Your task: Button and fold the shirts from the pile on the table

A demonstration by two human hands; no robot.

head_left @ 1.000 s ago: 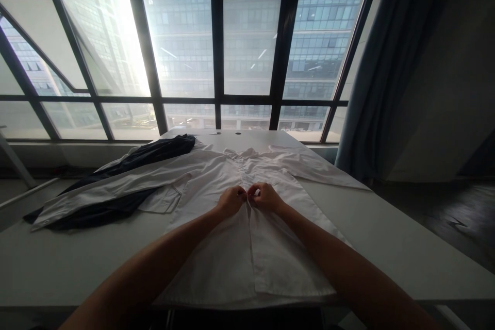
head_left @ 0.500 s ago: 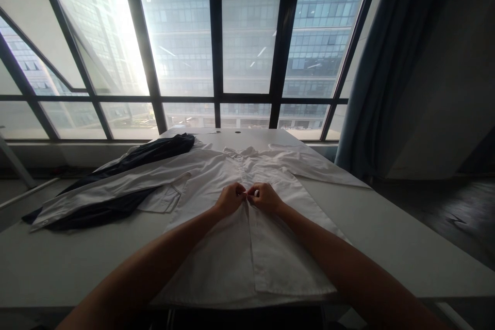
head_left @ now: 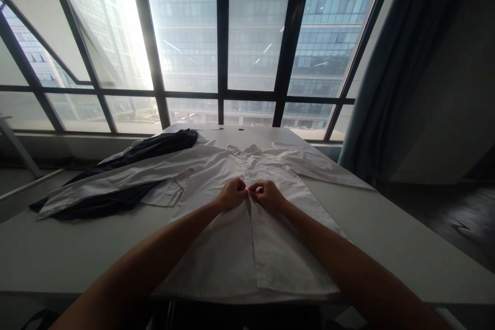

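On table [head_left: 386, 247], front up: white shirt [head_left: 232, 247] | left hand [head_left: 231, 194], right hand [head_left: 268, 194] pinched shut on its placket, mid-chest, fingertips nearly touching | soft, light, limp cloth; likely best held by placket edges | dark garment [head_left: 154, 147] left of shirt

High-rise office: window wall [head_left: 251, 36], worktable [head_left: 386, 237].
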